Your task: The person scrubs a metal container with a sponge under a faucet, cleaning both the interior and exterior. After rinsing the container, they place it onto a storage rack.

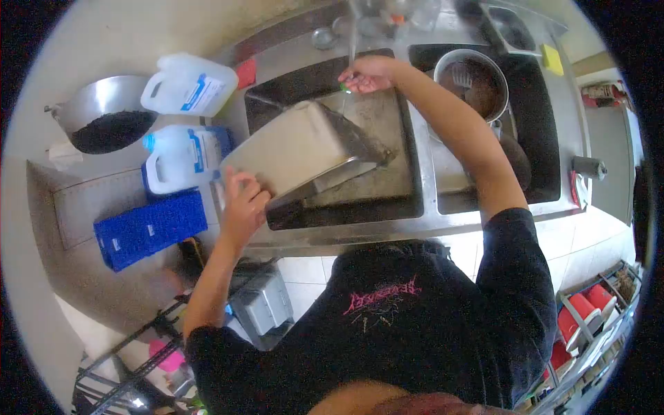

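Note:
A deep rectangular metal pan point(297, 146) is tilted on its side over the left sink basin point(418, 187), its open end facing right. My left hand point(245, 206) grips the pan's near left end, thumb and fingers bent over its edge. At the far side of the basin, my right hand point(368, 75) is closed beside a thin stream of water point(353, 34). A small green thing point(345, 88) shows at its fingertips, too little of it to name. Brownish bits point(380, 153) lie by the pan's mouth.
In the right basin stands a round pot point(503, 76) with a slotted utensil point(462, 75) inside. Left are two plastic jugs point(197, 86), point(181, 155), a blue crate point(152, 228) and a large metal pot point(114, 86). A yellow sponge point(552, 60) lies at the far right.

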`<state>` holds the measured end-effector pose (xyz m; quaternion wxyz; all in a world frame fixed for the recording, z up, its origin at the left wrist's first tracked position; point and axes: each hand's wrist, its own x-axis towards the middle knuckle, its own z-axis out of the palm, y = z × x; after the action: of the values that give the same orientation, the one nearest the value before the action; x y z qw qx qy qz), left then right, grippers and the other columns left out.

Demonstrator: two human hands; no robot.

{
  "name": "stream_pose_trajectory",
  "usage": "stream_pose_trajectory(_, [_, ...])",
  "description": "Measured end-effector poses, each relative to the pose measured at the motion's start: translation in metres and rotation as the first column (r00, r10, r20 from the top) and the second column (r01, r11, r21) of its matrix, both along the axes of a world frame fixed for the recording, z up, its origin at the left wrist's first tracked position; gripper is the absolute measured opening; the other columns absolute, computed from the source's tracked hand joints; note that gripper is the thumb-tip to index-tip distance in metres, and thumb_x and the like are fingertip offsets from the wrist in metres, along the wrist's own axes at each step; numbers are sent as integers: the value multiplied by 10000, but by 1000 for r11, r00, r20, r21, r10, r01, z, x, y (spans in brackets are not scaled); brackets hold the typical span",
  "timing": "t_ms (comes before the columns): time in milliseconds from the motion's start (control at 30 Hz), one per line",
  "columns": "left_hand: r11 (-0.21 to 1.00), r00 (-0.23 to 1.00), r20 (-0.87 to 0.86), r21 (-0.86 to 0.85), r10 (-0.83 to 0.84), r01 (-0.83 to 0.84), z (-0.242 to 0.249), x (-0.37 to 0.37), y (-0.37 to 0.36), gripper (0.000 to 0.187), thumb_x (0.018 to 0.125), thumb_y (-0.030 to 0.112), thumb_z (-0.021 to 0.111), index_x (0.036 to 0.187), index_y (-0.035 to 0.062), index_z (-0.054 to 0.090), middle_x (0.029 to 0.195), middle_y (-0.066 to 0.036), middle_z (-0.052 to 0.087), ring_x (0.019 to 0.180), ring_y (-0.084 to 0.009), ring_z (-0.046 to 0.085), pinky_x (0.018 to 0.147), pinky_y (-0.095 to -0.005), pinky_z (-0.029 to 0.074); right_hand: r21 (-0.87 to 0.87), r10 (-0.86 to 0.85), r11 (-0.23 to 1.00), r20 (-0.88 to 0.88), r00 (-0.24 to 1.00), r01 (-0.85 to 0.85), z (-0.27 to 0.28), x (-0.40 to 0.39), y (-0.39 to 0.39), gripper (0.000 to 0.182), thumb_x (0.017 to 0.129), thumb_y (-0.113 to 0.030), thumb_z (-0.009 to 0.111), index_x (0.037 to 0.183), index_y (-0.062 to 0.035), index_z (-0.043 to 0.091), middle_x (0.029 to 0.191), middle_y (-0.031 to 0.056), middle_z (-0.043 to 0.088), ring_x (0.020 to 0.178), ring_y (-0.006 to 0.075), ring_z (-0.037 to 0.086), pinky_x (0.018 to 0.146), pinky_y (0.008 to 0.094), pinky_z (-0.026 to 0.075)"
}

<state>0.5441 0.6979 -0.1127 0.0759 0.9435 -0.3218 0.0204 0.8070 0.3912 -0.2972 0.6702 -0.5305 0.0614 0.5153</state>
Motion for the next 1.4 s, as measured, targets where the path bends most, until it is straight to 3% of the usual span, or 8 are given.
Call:
stream_pose_trajectory(333, [992,998,-54,120,-42,49,-12,42,-17,213,643,-17,599,832,79,608,902,-60,555,1035,-312,490,1047,-602,303,73,-42,996,-38,998,45,37,-3,-2,140,911,-147,538,984,-58,618,781,17,670,562,48,592,440,158,455])
stream_pose_trajectory(400, [996,993,-94,48,-73,78,-14,58,-14,237,605,-81,588,812,35,590,862,-106,534,998,-355,490,949,-473,407,36,-40,998,-44,998,42,35,1,-3,118,905,-179,561,928,-76,613,751,10,672,504,35,568,402,156,441])
stream_pose_trajectory(500, [998,994,-109,49,-25,30,-20,71,-8,256,634,-37,593,857,78,641,952,-61,606,1035,-320,493,950,-495,389,60,125,991,-76,989,-120,13,6,-10,170,920,-124,528,1033,-51,631,723,8,658,561,49,600,429,167,456])
stream_pose_trajectory(867, [990,987,-139,109,-77,93,-15,98,-9,288,649,-41,587,895,91,658,995,-35,597,1093,-298,471,994,-512,359,233,-119,964,-62,991,130,54,10,7,184,948,-146,478,1017,-25,599,666,-17,609,512,18,537,424,137,433])
stream_pose_trajectory(1033, [975,979,-179,179,-98,130,-20,114,-32,284,683,-24,575,913,114,671,960,-32,582,1118,-284,466,1041,-570,309,68,-145,987,-34,989,147,66,1,2,137,926,-141,511,912,-49,612,623,-36,581,455,21,498,390,156,425])
stream_pose_trajectory(1100, [962,968,-55,117,-244,249,-29,120,-34,243,649,-18,565,850,82,657,873,-74,589,989,-322,511,881,-429,412,-13,-130,991,22,991,130,62,0,-6,144,929,-154,528,957,-39,610,627,-50,561,457,8,476,383,137,413])
stream_pose_trajectory(1233, [967,968,-20,44,-249,250,-46,136,-32,183,668,9,554,814,78,641,839,-83,586,976,-320,518,871,-434,416,-79,-73,994,-17,997,71,56,3,-28,131,925,-159,544,936,-52,620,637,-57,572,458,6,486,383,139,411])
stream_pose_trajectory(1400, [985,984,-142,124,-103,121,-49,172,-41,193,764,16,542,889,118,648,982,-51,611,1081,-277,510,907,-557,387,-63,27,998,-3,1000,-27,52,9,-21,129,928,-166,539,922,-67,622,639,-68,584,472,3,496,382,142,388])
